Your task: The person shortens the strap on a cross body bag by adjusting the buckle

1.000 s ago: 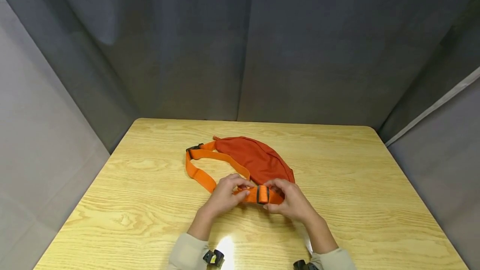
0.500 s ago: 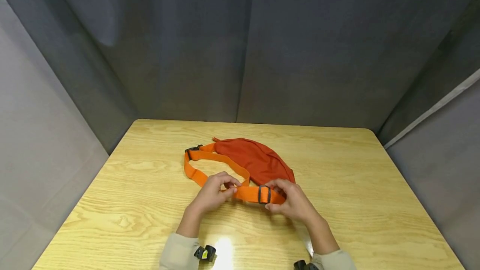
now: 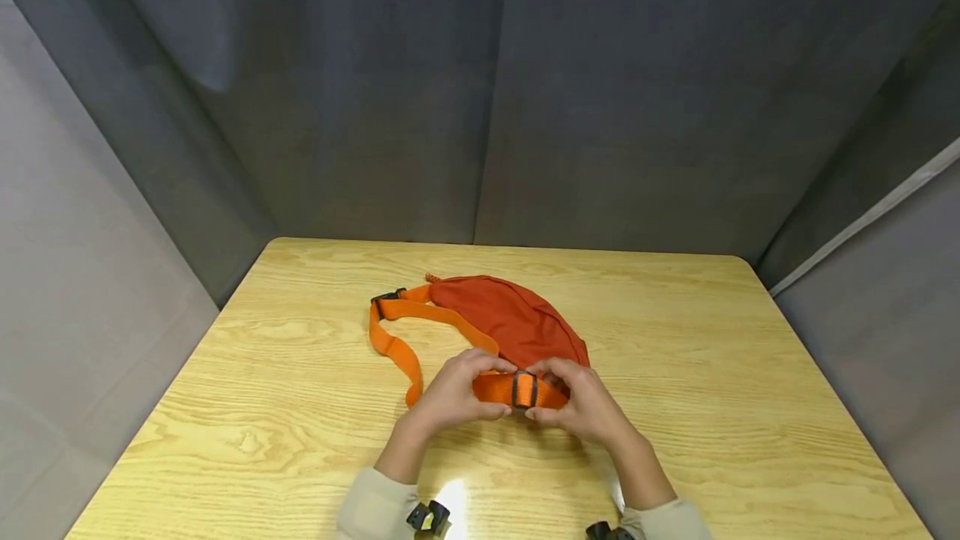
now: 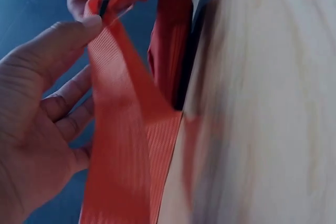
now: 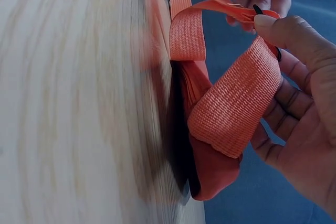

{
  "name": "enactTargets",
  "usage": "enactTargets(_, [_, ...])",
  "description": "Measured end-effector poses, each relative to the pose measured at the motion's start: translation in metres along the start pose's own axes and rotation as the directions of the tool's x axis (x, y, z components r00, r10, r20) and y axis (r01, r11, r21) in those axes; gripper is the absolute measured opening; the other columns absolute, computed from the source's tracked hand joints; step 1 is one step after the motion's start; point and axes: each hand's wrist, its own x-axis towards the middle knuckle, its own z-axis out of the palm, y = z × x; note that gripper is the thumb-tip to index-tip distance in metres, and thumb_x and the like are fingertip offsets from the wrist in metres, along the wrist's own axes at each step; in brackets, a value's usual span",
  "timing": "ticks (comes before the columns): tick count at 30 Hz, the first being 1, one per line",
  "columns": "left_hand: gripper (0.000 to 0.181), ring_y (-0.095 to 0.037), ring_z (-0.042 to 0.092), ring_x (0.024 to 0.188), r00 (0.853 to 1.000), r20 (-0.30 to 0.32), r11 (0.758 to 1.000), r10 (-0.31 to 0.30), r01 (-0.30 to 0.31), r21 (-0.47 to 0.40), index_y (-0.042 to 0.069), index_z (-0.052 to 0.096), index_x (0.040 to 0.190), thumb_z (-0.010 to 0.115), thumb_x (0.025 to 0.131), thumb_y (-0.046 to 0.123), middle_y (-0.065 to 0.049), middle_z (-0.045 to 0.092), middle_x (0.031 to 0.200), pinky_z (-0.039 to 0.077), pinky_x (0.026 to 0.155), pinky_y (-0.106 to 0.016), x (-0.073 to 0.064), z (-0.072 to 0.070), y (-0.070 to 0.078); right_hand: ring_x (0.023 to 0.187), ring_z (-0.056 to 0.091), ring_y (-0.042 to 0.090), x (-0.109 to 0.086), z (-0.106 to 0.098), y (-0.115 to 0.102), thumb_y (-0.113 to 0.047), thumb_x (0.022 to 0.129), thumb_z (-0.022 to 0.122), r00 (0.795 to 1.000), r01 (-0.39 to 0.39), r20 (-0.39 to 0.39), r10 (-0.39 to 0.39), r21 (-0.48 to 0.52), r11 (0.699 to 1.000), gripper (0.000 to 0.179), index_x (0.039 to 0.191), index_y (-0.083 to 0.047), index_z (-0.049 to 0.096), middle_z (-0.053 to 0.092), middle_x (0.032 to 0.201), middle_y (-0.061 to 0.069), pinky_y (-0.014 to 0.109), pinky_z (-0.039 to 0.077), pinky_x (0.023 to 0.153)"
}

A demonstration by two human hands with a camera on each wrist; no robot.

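Observation:
A red waist bag [image 3: 513, 315] lies on the table with its orange strap [image 3: 442, 312] looped out to the left and front. My left hand [image 3: 453, 394] and right hand [image 3: 579, 397] face each other at a black slider buckle [image 3: 524, 390] on this strap. Each pinches the slider between thumb and fingers, top and bottom. In the left wrist view, the thumb tip is right at the slider's black edge [image 4: 103, 8], and the strap hangs down past the palm. From the right wrist, the strap shows folded back below the thumb, beside the bag.
A black clip buckle [image 3: 388, 296] joins the strap at the bag's left end. The wooden table [image 3: 712, 373] has its far edge against dark grey curtains [image 3: 637, 107]. Pale panels stand at both sides. Cameras [image 3: 429, 517] sit on both wrists.
My left hand drew the strap leftward from the slider, let it go, then came back right to the slider. The strap at left now sags in a bend. The right hand barely moved.

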Motion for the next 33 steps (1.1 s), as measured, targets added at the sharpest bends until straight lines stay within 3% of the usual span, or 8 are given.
enactTargets(5, [0.060, -0.016, 0.055, 0.096, 0.999, -0.019, 0.999, 0.031, -0.031, -0.009, 0.013, 0.062, 0.118, 0.087, 0.064, 0.022, 0.003, 0.058, 0.103, 0.043, 0.085, -0.031, 0.002, 0.009, 0.002, 0.073, 0.057, 0.010, -0.001, 0.002, -0.003, -0.007, 0.065, 0.085, 1.000, 0.002, 0.003, -0.002, 0.015, 1.000, 0.046, 0.105, -0.008, 0.063, 0.062, 0.087, -0.005, 0.028, 0.050, 0.064])
enactTargets(10, [0.055, -0.010, 0.054, 0.092, 0.999, -0.039, 0.999, 0.036, -0.036, 0.003, 0.013, 0.063, 0.113, 0.086, 0.065, 0.022, 0.006, 0.059, 0.100, 0.044, 0.083, -0.029, 0.001, 0.012, 0.003, 0.077, 0.059, 0.012, -0.002, 0.000, -0.001, -0.013, 0.068, 0.084, 1.000, -0.011, 0.023, 0.010, 0.029, 1.000, 0.046, 0.109, -0.008, 0.063, 0.063, 0.091, -0.005, 0.031, 0.050, 0.067])
enactTargets(15, [0.050, -0.008, 0.054, 0.091, 0.999, -0.039, 1.000, 0.024, -0.024, 0.000, 0.015, 0.065, 0.108, 0.087, 0.064, 0.018, 0.007, 0.059, 0.098, 0.044, 0.083, -0.029, 0.001, 0.012, 0.003, 0.081, 0.060, 0.015, -0.008, -0.012, 0.005, -0.014, 0.082, 0.072, 0.991, -0.106, 0.086, 0.101, 0.054, 0.993, 0.034, 0.112, -0.002, 0.061, 0.064, 0.091, 0.000, 0.031, 0.051, 0.067])
enactTargets(21, [0.051, -0.009, 0.054, 0.092, 1.000, -0.026, 0.999, 0.011, -0.012, -0.034, 0.014, 0.065, 0.109, 0.087, 0.062, 0.013, 0.007, 0.060, 0.099, 0.045, 0.084, -0.030, 0.001, 0.012, 0.003, 0.077, 0.059, 0.016, -0.012, -0.021, 0.010, -0.011, 0.089, 0.064, 0.976, -0.168, 0.151, 0.155, 0.074, 0.983, 0.016, 0.103, -0.004, 0.065, 0.065, 0.088, 0.001, 0.027, 0.049, 0.062])
enactTargets(29, [0.052, -0.009, 0.054, 0.090, 0.999, -0.027, 0.998, 0.047, -0.048, -0.035, 0.013, 0.066, 0.109, 0.088, 0.062, 0.014, 0.006, 0.060, 0.099, 0.045, 0.082, -0.029, 0.000, 0.011, 0.003, 0.064, 0.051, 0.010, -0.009, -0.012, 0.010, -0.008, 0.088, 0.064, 0.985, -0.125, 0.134, 0.112, 0.093, 0.988, 0.003, 0.086, -0.006, 0.064, 0.061, 0.077, 0.004, 0.024, 0.045, 0.055])
enactTargets(33, [0.051, -0.007, 0.054, 0.090, 0.998, 0.006, 0.998, 0.057, -0.057, -0.017, 0.014, 0.067, 0.109, 0.087, 0.062, 0.017, 0.006, 0.060, 0.098, 0.045, 0.082, -0.026, 0.001, 0.015, 0.003, 0.061, 0.048, 0.008, -0.008, -0.007, 0.008, -0.004, 0.088, 0.063, 0.985, -0.127, 0.132, 0.113, 0.104, 0.986, 0.005, 0.084, -0.007, 0.063, 0.060, 0.075, 0.006, 0.023, 0.043, 0.052])
